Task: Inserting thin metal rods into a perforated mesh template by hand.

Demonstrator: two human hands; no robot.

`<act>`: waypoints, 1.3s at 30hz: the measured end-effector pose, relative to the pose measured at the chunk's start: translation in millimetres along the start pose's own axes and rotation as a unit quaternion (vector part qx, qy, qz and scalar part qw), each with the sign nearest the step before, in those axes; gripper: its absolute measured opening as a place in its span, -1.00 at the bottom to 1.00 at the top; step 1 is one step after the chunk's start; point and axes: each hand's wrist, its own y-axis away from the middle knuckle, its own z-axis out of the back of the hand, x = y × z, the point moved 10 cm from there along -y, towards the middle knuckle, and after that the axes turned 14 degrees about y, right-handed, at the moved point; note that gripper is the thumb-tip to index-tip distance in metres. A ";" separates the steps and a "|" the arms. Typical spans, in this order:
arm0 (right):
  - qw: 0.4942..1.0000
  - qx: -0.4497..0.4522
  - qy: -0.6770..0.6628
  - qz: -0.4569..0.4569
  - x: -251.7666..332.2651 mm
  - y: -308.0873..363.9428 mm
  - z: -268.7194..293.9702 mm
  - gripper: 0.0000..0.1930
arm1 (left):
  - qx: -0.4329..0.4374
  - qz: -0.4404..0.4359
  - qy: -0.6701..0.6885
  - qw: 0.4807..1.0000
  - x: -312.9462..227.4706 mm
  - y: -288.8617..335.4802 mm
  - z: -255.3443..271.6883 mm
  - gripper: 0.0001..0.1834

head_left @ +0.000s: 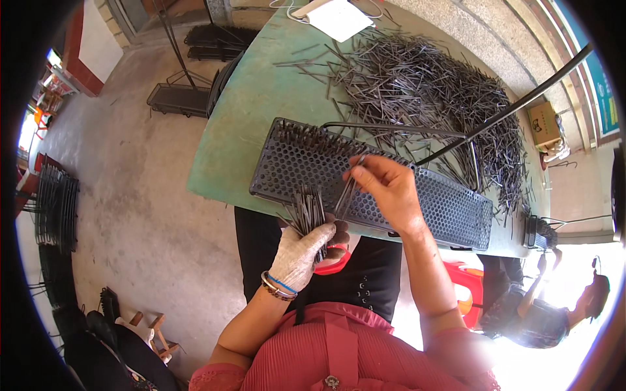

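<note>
My left hand (297,257), in a pale knit glove, is closed around a bundle of thin dark sticks (308,205), their ends fanning upward. My bare right hand (394,192) pinches a few of the same dark sticks (346,195) between thumb and fingers, just above a black perforated tray (450,205). That long tray lies at an angle along the table's near edge, with a metal rod handle rising from it. Short sticks stand upright in the holes along its far left side. Whether the pinched sticks touch the tray is hard to tell.
A large heap of loose dark sticks (424,85) covers the far right of the green table (238,140). White paper (336,18) lies at the back. Another handled tray (179,99) stands left on the floor. A person (535,313) works at the right, beside a red stool (466,287).
</note>
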 end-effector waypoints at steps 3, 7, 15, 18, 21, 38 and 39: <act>0.998 -0.048 -0.012 0.031 8.6 -9.6 13.9 -0.73 | 0.003 -0.010 0.010 1.000 -1.5 0.5 -1.4 -0.68; 0.998 0.058 -0.029 -0.003 0.7 -5.2 -6.7 -0.71 | -0.003 -0.013 0.052 0.999 -6.8 0.6 -2.1 -0.67; 0.999 0.040 0.015 -0.034 -9.3 7.2 -9.4 -0.70 | -0.032 -0.010 0.043 0.999 4.4 -0.3 4.1 -0.70; 0.995 -0.088 0.021 0.053 11.0 -2.0 21.2 -0.74 | -0.025 -0.013 0.034 0.999 2.1 1.3 -1.3 -0.78; 0.984 -0.147 0.010 0.100 12.5 -17.5 28.2 -0.77 | -0.015 -0.007 0.024 1.000 6.3 0.3 -1.2 -0.79; 0.971 -0.145 0.031 0.190 8.7 -32.9 23.9 -0.82 | -0.013 -0.004 0.041 0.999 5.0 0.2 -1.1 -0.84; 0.972 -0.136 0.046 0.187 9.1 -34.9 24.2 -0.82 | -0.011 -0.004 0.040 0.999 5.3 -0.1 -0.8 -0.84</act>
